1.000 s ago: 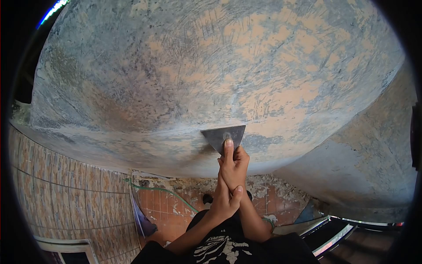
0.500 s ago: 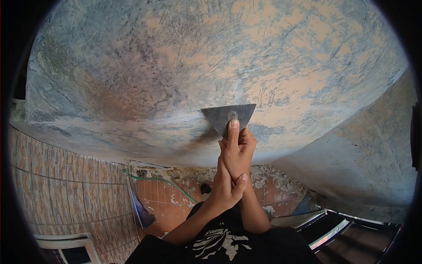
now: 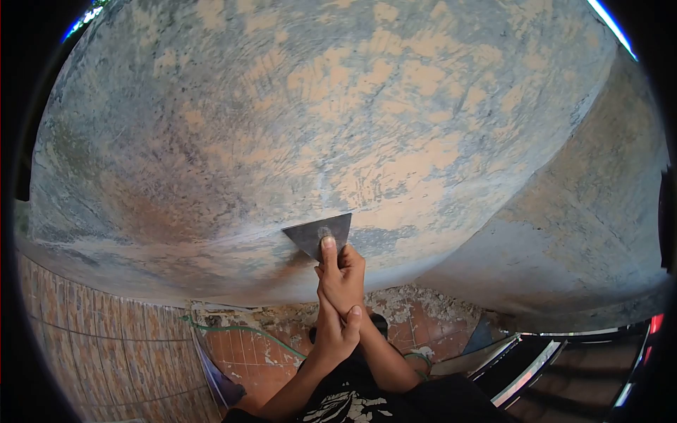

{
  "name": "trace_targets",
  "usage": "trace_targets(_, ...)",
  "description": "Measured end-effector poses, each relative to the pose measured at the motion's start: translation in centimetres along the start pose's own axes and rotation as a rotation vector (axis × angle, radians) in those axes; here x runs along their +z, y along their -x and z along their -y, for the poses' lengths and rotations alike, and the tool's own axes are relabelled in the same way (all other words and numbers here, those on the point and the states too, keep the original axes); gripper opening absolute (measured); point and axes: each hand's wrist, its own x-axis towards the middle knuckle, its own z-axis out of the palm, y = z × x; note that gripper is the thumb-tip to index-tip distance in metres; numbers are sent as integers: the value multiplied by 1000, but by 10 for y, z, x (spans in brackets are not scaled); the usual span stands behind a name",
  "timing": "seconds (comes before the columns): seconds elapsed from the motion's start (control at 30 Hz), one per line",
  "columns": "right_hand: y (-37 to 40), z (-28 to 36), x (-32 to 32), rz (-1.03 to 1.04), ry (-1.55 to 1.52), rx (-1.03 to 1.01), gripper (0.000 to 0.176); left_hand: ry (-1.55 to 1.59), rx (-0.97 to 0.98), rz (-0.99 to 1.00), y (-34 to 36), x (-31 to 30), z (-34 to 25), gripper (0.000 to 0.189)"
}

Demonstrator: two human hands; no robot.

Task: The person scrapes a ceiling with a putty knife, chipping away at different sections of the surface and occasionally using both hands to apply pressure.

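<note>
A flat scraper [image 3: 310, 235] with a wide, triangular metal blade rests its edge against the patchy wall [image 3: 395, 106]. Its handle is hidden inside my right hand [image 3: 343, 283], which is closed round it, the thumb pressed flat on the blade's base. From below, my left hand [image 3: 331, 335] wraps round my right wrist, thumb over the top. Grey, stained areas mix with bare peach-coloured patches on the wall, and a pale streak runs just above the blade.
Paint flakes and debris lie along the wall's foot on the reddish tiled floor [image 3: 261, 377]. A green hose [image 3: 264, 335] crosses it. Stone-patterned tiles [image 3: 106, 338] cover the left side; another wall [image 3: 564, 225] meets at right, with a dark framed structure [image 3: 557, 374] below.
The view has shifted, so wall, hands and scraper all appear lower and farther left. The blade is tilted slightly more, right corner higher. Both hands keep their hold.
</note>
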Motion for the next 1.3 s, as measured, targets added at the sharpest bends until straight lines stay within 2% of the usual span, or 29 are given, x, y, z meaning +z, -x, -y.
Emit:
trace_targets(0.03,1,2,-3,17,1,17,35,17,-66,-1,3,1,-2,72)
trace_targets(0.2,-1,7,2,-8,-4,-12,35,-4,23,-13,2,2,-4,77)
trace_targets(0.27,0,8,-2,-8,30,-56,36,62,-90,-29,2,2,-4,77)
trace_targets(0.33,-1,1,-7,17,99,-12,35,46,-48,-50,12,8,7,76)
trace_targets(0.37,-1,-1,-6,9,101,-58,35,15,-32,-80,9,12,12,75)
trace_targets(0.5,-9,20,-1,30,7,-79,35,-14,51,-115,2,10,-14,64)
trace_targets(0.57,-5,28,-1,58,-1,-86,34,13,-53,-55,-5,4,-30,64)
trace_targets(0.63,-6,13,-7,80,60,-18,34,-3,-22,-79,-2,11,-15,64)
trace_targets(0.7,-8,2,-9,68,98,-59,34,-12,124,-113,0,17,-8,64)
trace_targets(0.77,-4,9,-9,41,99,-40,34,-38,78,-133,4,15,-6,64)
trace_targets(0.83,-6,31,-5,49,110,-80,33,38,-31,-72,-8,7,-23,66)
trace_targets(0.9,-8,28,1,38,35,-102,32,28,-17,-86,-9,6,-16,66)
trace_targets(0.93,-6,15,-4,21,139,-79,32,19,-10,-62,-6,10,-2,70)
trace_targets(0.97,-7,1,-8,23,92,-58,32,4,-19,-45,2,10,11,74)
trace_targets(1.03,0,-2,-6,21,28,-18,34,-16,57,-55,1,9,10,77)
trace_targets(1.13,-6,18,1,16,17,-37,35,45,-59,-15,-6,2,-11,80)
trace_targets(1.23,0,11,3,8,15,-39,36,50,-16,-7,-8,-3,-14,83)
trace_targets(1.3,-3,6,4,1,26,-51,36,-16,113,-37,-7,0,-7,83)
